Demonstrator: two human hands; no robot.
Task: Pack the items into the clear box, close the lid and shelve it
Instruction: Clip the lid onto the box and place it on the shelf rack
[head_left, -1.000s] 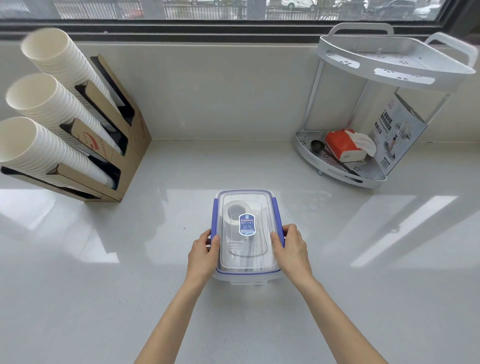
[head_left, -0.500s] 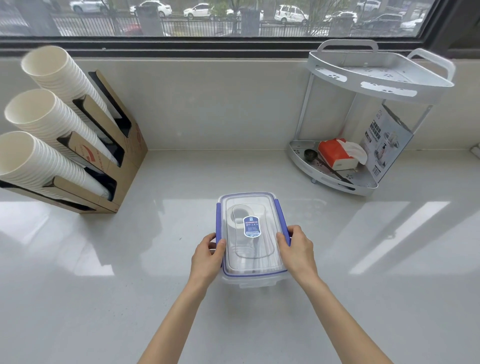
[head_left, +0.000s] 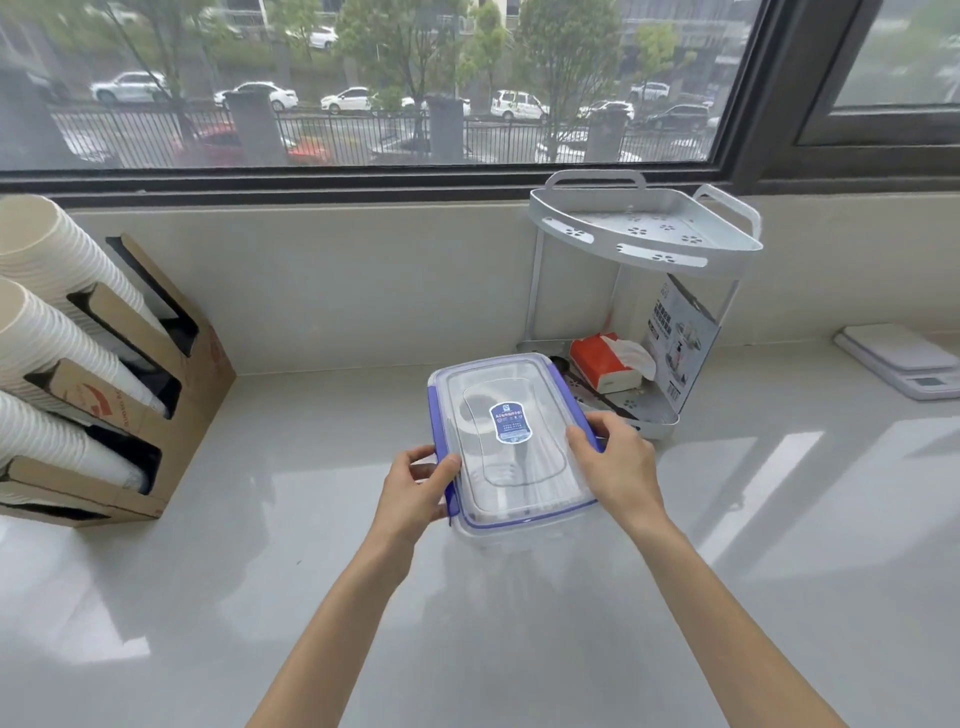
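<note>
A clear box (head_left: 506, 410) with a blue-latched lid and a blue sticker is held above the white counter, lid on, tilted a little toward the right. Pale items show dimly through the lid. My left hand (head_left: 418, 491) grips its left side at the blue latch, thumb on the lid's edge. My right hand (head_left: 618, 467) grips the right side the same way. A white two-tier corner shelf (head_left: 644, 244) stands just behind and to the right of the box; its top tier is bare.
The shelf's lower tier holds a red and white tissue pack (head_left: 605, 361) and a printed card (head_left: 680, 338). A cardboard holder with stacks of paper cups (head_left: 62, 353) lies at the left. A white kitchen scale (head_left: 901, 358) sits far right. A window runs along the back wall.
Both hands have lifted the box off the counter and carried it up and to the right, toward the corner shelf. My view has tilted up, so more of the window shows.
</note>
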